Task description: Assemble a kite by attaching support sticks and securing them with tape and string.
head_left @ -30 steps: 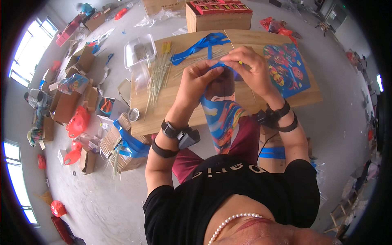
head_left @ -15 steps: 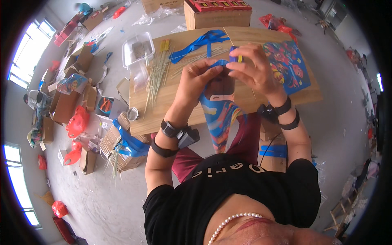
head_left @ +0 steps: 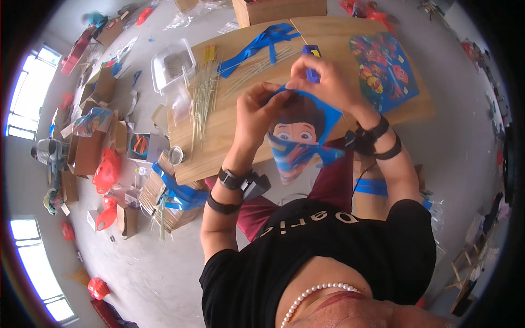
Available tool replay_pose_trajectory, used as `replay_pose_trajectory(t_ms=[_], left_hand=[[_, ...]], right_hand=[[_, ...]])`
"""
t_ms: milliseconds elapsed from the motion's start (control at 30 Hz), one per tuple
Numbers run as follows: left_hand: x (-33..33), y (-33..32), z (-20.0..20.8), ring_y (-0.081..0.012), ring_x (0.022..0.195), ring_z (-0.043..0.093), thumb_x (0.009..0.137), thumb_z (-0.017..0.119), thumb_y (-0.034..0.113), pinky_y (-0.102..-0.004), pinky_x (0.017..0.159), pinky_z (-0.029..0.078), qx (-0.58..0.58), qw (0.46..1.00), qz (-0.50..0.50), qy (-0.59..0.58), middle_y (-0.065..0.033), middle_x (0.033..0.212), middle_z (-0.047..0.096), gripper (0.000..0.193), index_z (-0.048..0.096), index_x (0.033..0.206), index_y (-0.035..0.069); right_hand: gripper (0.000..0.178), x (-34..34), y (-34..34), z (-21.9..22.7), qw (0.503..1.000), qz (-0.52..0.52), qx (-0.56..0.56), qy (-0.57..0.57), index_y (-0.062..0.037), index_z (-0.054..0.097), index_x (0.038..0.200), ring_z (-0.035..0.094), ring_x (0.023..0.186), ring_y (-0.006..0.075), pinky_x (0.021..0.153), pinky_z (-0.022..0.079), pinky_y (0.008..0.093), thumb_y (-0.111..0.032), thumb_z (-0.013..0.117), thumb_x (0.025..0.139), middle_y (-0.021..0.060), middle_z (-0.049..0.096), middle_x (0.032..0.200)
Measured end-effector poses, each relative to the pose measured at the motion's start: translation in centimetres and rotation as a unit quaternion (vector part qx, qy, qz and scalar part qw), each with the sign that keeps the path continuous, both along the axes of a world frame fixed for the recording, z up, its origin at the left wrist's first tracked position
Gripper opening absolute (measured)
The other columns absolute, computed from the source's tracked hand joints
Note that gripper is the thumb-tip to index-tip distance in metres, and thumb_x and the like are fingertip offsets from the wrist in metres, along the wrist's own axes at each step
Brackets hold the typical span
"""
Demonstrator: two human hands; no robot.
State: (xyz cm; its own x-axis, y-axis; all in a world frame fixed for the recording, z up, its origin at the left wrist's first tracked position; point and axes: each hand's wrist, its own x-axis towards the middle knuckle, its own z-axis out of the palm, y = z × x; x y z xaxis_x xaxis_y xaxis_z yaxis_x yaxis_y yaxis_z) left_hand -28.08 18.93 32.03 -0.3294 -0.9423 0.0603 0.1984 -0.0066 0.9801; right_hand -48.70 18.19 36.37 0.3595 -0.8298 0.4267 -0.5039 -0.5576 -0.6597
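Your left hand pinches the top edge of the blue kite with a cartoon face, which hangs over the near edge of the wooden table. Your right hand closes around a small blue tool just above the kite. Thin sticks lie to the left.

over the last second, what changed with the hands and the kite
The kite now hangs face-up, its cartoon face showing, where before the hands bunched it. The right hand has shifted to its top edge beside a small blue tool; the left hand keeps pinching the edge. The sticks and table stayed put.
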Motion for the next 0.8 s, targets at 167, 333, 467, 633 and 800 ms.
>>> replay_pose_trajectory(t_ms=[167, 333, 467, 633, 800], left_hand=[[1.4, -0.6, -2.3, -0.0099, 0.082, 0.067, 0.093, 0.071, 0.004, -0.0217, 0.073, 0.053, 0.0, 0.999, 0.034, 0.029, -0.0076, 0.094, 0.072, 0.013, 0.066, 0.102, -0.004], [0.5, -1.2, -2.5, -0.0113, 0.087, 0.067, 0.093, 0.07, 0.002, -0.0233, 0.078, 0.053, 0.024, 0.999, 0.028, 0.038, -0.0077, 0.096, 0.072, 0.014, 0.065, 0.105, -0.004], [1.1, -1.6, -3.5, -0.0119, 0.086, 0.067, 0.094, 0.069, 0.003, -0.0239, 0.078, 0.053, 0.033, 0.999, 0.034, 0.02, -0.0076, 0.095, 0.072, 0.014, 0.065, 0.105, -0.005], [1.1, -1.9, -3.8, -0.0087, 0.081, 0.067, 0.095, 0.067, 0.004, -0.0214, 0.073, 0.05, 0.042, 0.999, 0.025, 0.023, -0.0047, 0.093, 0.073, 0.01, 0.067, 0.104, -0.001], [0.6, -2.1, -4.1, -0.0094, 0.079, 0.067, 0.096, 0.067, 0.004, -0.0217, 0.071, 0.05, 0.037, 0.999, 0.025, 0.028, -0.0053, 0.092, 0.073, 0.01, 0.067, 0.104, -0.001]], right_hand=[[0.031, -9.7, -12.3, -15.7, 0.972, -0.214, 0.006, -0.096, -0.0035, 0.07, 0.105, 0.07, 0.092, 0.0235, 0.082, 0.053, 0.0351, -0.034, 0.067, 0.097, 0.0122, 0.074, 0.1], [0.034, -18.0, -14.7, -27.8, 0.931, -0.335, 0.142, -0.024, 0.0004, 0.069, 0.106, 0.07, 0.096, 0.0289, 0.085, 0.053, 0.0395, -0.032, 0.064, 0.097, 0.015, 0.074, 0.099], [0.034, -17.0, -15.5, -29.7, 0.909, -0.295, 0.272, -0.108, 0.0026, 0.068, 0.101, 0.067, 0.088, 0.0233, 0.079, 0.053, 0.038, -0.031, 0.065, 0.097, 0.0137, 0.072, 0.094], [0.024, -16.4, -15.3, -29.0, 0.886, -0.239, 0.333, -0.219, -0.0008, 0.069, 0.097, 0.06, 0.079, 0.0148, 0.071, 0.048, 0.0273, -0.024, 0.068, 0.096, 0.0063, 0.069, 0.09], [0.018, -16.6, -15.5, -28.8, 0.855, -0.248, 0.388, -0.239, -0.0059, 0.071, 0.098, 0.058, 0.078, 0.0081, 0.074, 0.05, 0.025, -0.024, 0.068, 0.097, 0.0015, 0.071, 0.091]])
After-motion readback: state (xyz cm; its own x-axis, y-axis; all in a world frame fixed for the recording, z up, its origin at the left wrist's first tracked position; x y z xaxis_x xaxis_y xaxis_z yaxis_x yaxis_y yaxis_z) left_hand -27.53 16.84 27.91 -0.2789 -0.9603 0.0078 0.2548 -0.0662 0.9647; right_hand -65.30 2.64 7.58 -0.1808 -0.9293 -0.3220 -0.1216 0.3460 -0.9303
